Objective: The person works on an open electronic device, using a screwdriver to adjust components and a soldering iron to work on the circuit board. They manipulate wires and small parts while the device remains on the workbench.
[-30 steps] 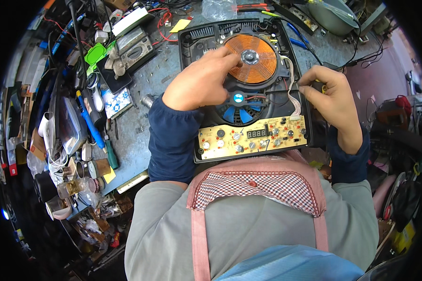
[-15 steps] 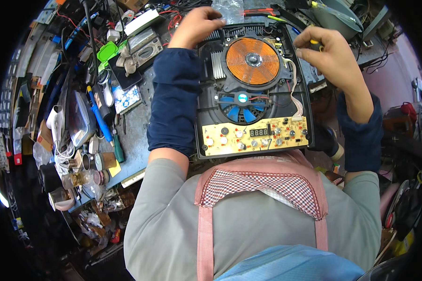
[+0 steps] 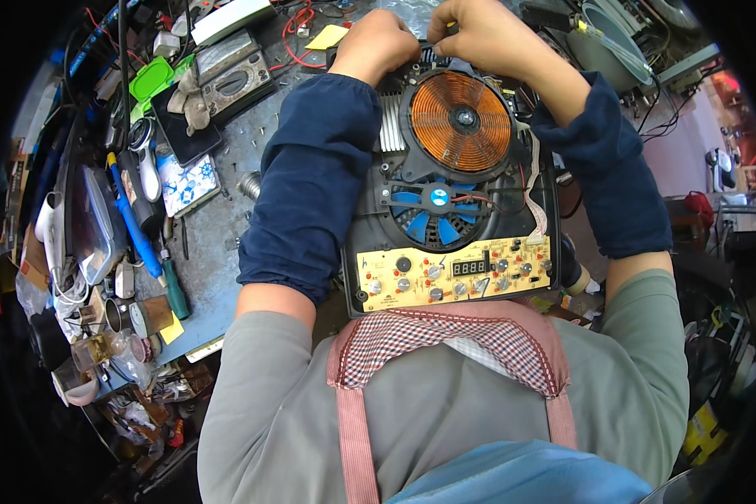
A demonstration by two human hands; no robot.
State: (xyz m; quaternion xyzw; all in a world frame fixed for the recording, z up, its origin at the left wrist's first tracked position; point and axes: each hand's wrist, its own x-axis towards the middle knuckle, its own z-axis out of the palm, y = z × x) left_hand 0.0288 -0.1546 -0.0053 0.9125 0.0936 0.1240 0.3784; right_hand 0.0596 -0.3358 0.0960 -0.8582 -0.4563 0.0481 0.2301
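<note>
An opened induction cooker (image 3: pixel 370 218) lies before me, its far edge under my hands. Inside are a round copper coil (image 3: pixel 487 134), a blue-bladed fan (image 3: pixel 438 198), a finned heat sink (image 3: pixel 391 126) and a pale yellow control board (image 3: pixel 378 273). My left hand (image 3: pixel 378 44) is at the far left edge with curled fingers, their tips mostly hidden. Close beside it, my right hand (image 3: pixel 487 35) bends over the far edge, thumb and forefinger drawn together. Whatever either hand grips is hidden. A white ribbon cable (image 3: pixel 536 189) runs down the cooker's right side to the board.
Left on the bench (image 3: pixel 227 227) are a multimeter (image 3: pixel 235 82), a blue-handled tool (image 3: pixel 139 227), a green-handled screwdriver (image 3: pixel 175 290) and a blue-and-white patterned box (image 3: pixel 186 181). Loose screws lie near my left sleeve. A grey bin (image 3: pixel 609 50) stands at the far right.
My right hand has swung left from the cooker's right side to its far edge, beside my left hand. A yellow-and-black piece seen in it before is now hidden. The view has shifted slightly.
</note>
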